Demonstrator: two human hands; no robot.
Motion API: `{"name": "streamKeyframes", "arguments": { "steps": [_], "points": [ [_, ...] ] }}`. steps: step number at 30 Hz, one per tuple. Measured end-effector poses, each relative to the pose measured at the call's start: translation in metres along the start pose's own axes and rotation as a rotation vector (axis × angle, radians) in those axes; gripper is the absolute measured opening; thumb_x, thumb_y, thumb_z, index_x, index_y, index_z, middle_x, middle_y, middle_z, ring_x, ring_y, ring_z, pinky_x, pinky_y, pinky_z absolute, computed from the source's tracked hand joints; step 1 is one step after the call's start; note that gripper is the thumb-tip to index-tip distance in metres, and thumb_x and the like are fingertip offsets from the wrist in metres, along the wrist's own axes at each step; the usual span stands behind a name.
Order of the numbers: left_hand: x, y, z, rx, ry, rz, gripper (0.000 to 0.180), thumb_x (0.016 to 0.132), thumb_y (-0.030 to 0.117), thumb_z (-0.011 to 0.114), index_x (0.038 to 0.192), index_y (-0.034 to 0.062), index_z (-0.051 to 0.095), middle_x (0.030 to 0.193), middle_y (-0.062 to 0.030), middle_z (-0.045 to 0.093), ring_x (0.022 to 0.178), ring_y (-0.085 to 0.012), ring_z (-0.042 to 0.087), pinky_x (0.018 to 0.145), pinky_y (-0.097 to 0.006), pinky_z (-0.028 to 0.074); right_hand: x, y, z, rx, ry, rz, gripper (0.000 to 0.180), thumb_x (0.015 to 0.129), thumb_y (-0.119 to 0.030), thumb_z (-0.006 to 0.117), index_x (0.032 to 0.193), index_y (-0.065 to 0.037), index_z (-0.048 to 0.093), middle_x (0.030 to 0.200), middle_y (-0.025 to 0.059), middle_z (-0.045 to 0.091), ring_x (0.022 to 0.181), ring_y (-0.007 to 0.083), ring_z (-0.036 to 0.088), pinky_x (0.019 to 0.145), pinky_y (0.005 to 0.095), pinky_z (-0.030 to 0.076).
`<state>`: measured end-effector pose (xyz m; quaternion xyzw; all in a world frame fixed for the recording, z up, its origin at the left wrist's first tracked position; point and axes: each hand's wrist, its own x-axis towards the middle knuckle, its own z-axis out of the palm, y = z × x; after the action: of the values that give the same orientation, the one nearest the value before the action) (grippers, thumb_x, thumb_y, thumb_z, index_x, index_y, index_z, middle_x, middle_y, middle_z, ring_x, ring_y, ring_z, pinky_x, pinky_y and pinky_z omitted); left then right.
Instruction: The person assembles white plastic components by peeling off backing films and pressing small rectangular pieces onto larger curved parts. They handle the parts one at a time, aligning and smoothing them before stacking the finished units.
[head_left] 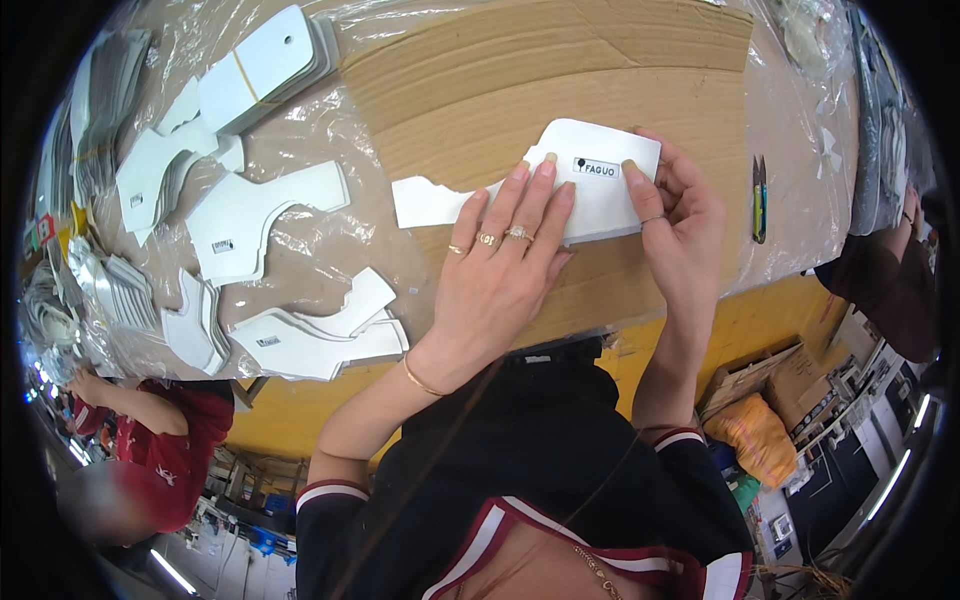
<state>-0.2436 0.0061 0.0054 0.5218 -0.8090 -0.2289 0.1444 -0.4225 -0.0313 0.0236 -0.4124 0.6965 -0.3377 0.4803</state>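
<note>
A white cut-out piece [590, 141], shaped like a shoe-upper part, lies on the brown cardboard sheet [540, 75]. It bears a small dark-printed label, and more white layers seem to show beneath its lower edge. My left hand [490, 270] rests flat across its middle with fingers stretched out. At the piece's right end, my right hand [685, 220] grips the edge, thumb on top and the other fingers curled behind and partly hidden. Left of the cardboard lie similar white cut-outs [230, 225] in small piles, some with the same kind of label.
A banded stack of white panels [255, 75] stands at the far left. Clear plastic film [400, 265] covers the table. Thin pen-like tools [760, 200] lie to the right of the cardboard. Dark stacked pieces [880, 130] line the right edge. Co-workers [165, 440] are at the left and right.
</note>
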Motion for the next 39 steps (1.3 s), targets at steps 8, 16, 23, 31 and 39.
{"name": "streamKeyframes", "arguments": {
  "steps": [8, 16, 23, 31, 39],
  "points": [
    [0.003, 0.003, -0.009, 0.021, -0.066, -0.003, 0.066, 0.079, 0.021, 0.075, 0.14, 0.008, 0.051, 0.151, -0.0108, 0.044, 0.138, -0.0286, 0.041, 0.11, -0.045, 0.032, -0.001, -0.001, 0.001, 0.042, 0.007, -0.01, 0.032, 0.095, -0.004, 0.061, 0.126, 0.006, 0.058, 0.1, 0.0085, 0.069, 0.089, 0.0088, 0.064, 0.077, 0.0222, 0.051],
    [0.005, 0.003, -0.027, -0.424, 0.057, -0.065, 0.038, 0.081, 0.014, 0.076, 0.117, 0.0045, 0.066, 0.136, -0.0145, 0.056, 0.132, -0.0357, 0.048, 0.108, -0.047, 0.037, -0.03, -0.004, 0.004, 0.251, 0.056, -0.119, 0.035, 0.095, -0.007, 0.061, 0.127, 0.007, 0.058, 0.117, 0.0159, 0.066, 0.105, 0.0166, 0.063, 0.089, 0.0302, 0.052],
    [0.002, 0.016, -0.059, -0.71, 0.194, -0.233, 0.023, 0.079, 0.01, 0.079, 0.099, 0.0032, 0.071, 0.11, -0.0126, 0.064, 0.118, -0.0356, 0.058, 0.102, -0.043, 0.046, -0.054, -0.03, -0.001, 0.036, -0.199, -0.425, 0.028, 0.092, -0.003, 0.061, 0.117, 0.007, 0.066, 0.127, 0.0244, 0.061, 0.117, 0.032, 0.061, 0.1, 0.0376, 0.047],
    [-0.008, 0.01, -0.075, -1.01, 0.032, -0.382, 0.009, 0.087, 0.004, 0.069, 0.095, -0.0018, 0.069, 0.097, -0.0114, 0.062, 0.088, -0.0208, 0.061, 0.082, -0.031, 0.05, -0.055, -0.034, 0.011, -0.03, -0.183, -0.487, 0.022, 0.085, -0.004, 0.073, 0.105, 0.004, 0.07, 0.119, 0.0213, 0.065, 0.108, 0.0297, 0.066, 0.09, 0.0359, 0.054],
    [-0.005, 0.017, -0.079, -1.286, 0.002, -0.516, 0.013, 0.09, 0.001, 0.065, 0.102, -0.0051, 0.068, 0.099, -0.0094, 0.063, 0.092, -0.0145, 0.062, 0.082, -0.026, 0.051, -0.05, -0.043, 0.005, -0.239, -0.165, -0.633, 0.021, 0.084, -0.001, 0.073, 0.104, -0.001, 0.07, 0.113, 0.0172, 0.067, 0.1, 0.0288, 0.069, 0.08, 0.0341, 0.058]
  ]
}}
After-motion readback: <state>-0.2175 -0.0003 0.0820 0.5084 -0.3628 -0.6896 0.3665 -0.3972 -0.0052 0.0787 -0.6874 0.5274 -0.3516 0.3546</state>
